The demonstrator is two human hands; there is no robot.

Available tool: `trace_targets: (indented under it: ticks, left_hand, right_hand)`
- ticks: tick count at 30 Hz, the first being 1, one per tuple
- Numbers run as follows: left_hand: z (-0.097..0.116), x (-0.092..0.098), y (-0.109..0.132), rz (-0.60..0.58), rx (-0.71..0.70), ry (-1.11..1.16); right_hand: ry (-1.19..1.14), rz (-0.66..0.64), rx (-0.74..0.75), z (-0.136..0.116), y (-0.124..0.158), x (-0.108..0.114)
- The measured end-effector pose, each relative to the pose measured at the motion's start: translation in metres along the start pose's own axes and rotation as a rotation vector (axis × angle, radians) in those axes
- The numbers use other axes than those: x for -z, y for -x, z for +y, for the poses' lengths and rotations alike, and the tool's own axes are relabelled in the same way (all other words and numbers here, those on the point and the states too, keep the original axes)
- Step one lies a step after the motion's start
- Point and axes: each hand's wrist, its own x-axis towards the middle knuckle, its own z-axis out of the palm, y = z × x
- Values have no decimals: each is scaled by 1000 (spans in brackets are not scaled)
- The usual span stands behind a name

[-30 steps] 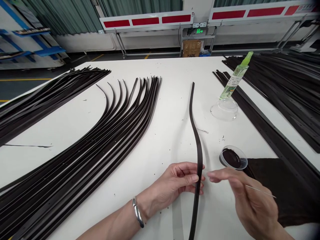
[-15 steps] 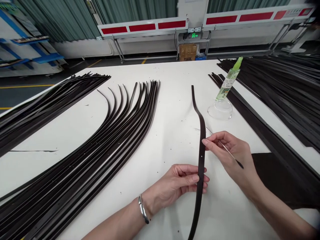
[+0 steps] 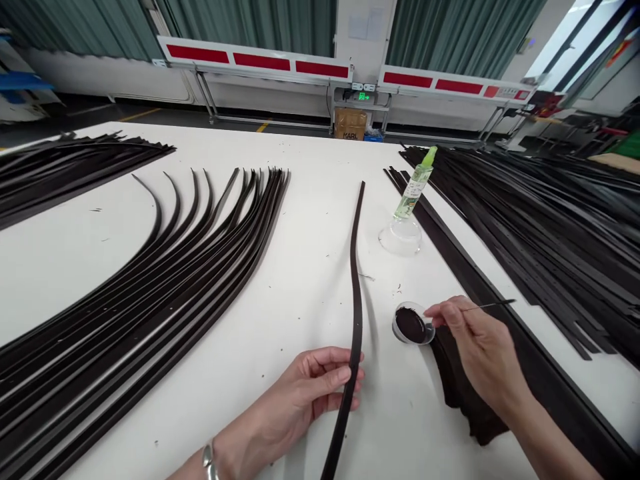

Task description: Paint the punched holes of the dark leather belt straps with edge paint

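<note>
A long dark leather strap (image 3: pixel 355 287) runs upright through the middle, slightly curved. My left hand (image 3: pixel 325 383) pinches it low down between thumb and fingers. Over on the right, my right hand (image 3: pixel 473 333) grips a thin metal stick (image 3: pixel 493 305) whose dark, flattened end points away to the right. The stick's other end is hidden by my fingers, which are at the rim of a small clear cup (image 3: pixel 401 335) of dark paste or liquid (image 3: pixel 411 323). Beneath that hand lies a dark cloth-like piece (image 3: pixel 457 377).
A bundle of dark straps (image 3: pixel 200 267) fans out on the left, with another pile (image 3: pixel 75 170) behind it. A green spray bottle (image 3: pixel 415 190) leans on a clear round dish (image 3: pixel 400 239). More dark strips (image 3: pixel 520 233) cover the right side of the white table (image 3: pixel 310 233).
My right hand has left the strap and moved right and down to the small cup, still with the stick. My left hand keeps its hold. The view has turned right.
</note>
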Motion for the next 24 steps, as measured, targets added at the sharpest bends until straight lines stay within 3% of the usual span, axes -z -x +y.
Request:
trace_targets:
  ticks: [4, 7, 24]
  left_hand:
    - [2, -2, -1, 24, 8, -19]
    - [4, -3, 0, 46, 19, -23]
    - [2, -2, -1, 18, 8, -20]
  right_hand:
    - [150, -34, 245, 12, 1, -13]
    - [186, -30, 321, 14, 0, -18]
    - [204, -29, 285, 14, 1, -19]
